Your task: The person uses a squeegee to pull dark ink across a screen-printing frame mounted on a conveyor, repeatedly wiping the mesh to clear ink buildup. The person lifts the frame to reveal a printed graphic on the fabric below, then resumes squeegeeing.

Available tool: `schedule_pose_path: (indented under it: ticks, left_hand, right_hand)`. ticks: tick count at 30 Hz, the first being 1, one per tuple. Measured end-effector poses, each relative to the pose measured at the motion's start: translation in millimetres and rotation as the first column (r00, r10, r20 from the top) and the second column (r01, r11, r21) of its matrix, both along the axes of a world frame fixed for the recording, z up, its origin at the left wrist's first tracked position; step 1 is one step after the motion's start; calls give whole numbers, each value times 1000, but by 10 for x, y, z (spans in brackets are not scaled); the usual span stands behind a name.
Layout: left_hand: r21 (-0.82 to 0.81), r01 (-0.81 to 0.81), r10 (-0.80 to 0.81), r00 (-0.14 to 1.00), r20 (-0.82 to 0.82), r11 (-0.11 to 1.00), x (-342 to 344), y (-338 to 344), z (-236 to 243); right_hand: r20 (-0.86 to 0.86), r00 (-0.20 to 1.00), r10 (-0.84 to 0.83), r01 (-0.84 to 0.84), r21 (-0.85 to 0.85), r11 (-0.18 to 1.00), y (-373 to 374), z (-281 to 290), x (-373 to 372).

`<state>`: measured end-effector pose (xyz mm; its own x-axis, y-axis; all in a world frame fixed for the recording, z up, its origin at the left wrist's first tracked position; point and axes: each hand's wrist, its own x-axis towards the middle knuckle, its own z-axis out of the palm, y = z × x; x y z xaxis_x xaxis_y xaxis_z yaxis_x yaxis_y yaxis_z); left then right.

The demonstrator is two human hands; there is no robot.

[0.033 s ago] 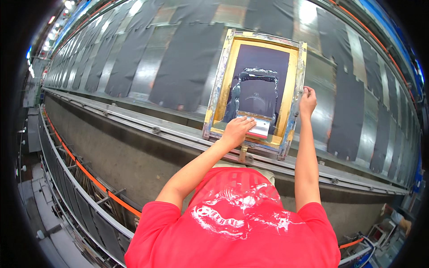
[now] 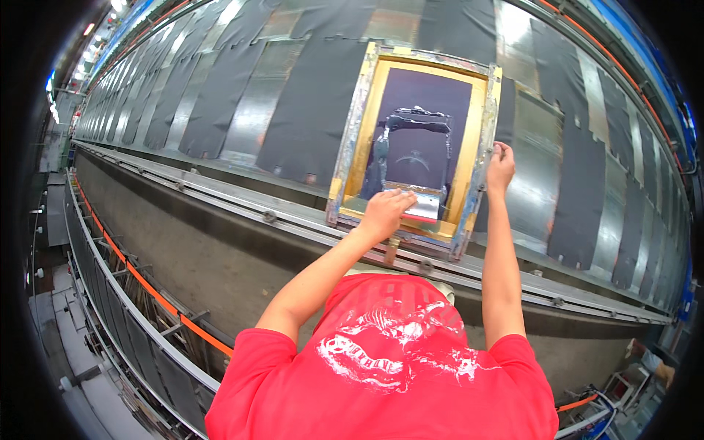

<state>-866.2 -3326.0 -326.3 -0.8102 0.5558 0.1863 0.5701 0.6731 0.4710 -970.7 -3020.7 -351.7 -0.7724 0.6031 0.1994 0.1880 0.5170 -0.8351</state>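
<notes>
A screen-printing frame (image 2: pixel 350 139) lies on the long table, its worn wooden border edged inside with yellow tape around a dark mesh (image 2: pixel 429 88). Wet dark ink (image 2: pixel 416 126) forms a band across the mesh, with a faint arched design below it. My left hand (image 2: pixel 386 214) is closed over the left part of a squeegee (image 2: pixel 424 208), a silver blade holder with a red lower edge, at the near end of the mesh. With curled fingers, my right hand (image 2: pixel 501 170) grips the frame's right side; the fingertips are partly hidden.
Dark fabric panels (image 2: pixel 308 110) lie in rows along the table, with shiny metal strips (image 2: pixel 257 110) between them. A metal rail (image 2: pixel 220 196) runs along the near edge. Behind at left is an orange bar (image 2: pixel 147 290) beside a rack.
The frame, with both my hands on it, has shifted slightly left along the table relative to the fabric panels. The squeegee stays at the near end of the mesh.
</notes>
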Motion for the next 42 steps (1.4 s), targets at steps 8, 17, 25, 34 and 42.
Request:
schedule_pose_path:
  ticks: [8, 17, 25, 34, 42]
  left_hand:
    - [-173, -29, 45, 995, 91, 984, -604, -2234, 200]
    - [-130, -93, 104, 991, 81, 987, -519, -3180, 48]
    - [-163, -59, 50, 997, -57, 985, -839, -3063, -173]
    - [-139, -97, 92, 995, -44, 986, -2562, -2687, 36]
    - [-105, -6, -6, 993, -117, 994, -1200, -2972, -212]
  right_hand:
    - [53, 998, 27, -15, -207, 978, -2366, -127, -415]
    - [121, 992, 37, -14, -185, 983, -3117, -184, -648]
    - [159, 987, -9, 27, -112, 993, -3081, -261, -630]
    - [197, 980, 7, 27, -169, 985, -3162, -142, -636]
    - [156, 986, -54, 74, -122, 990, -3087, -261, -650]
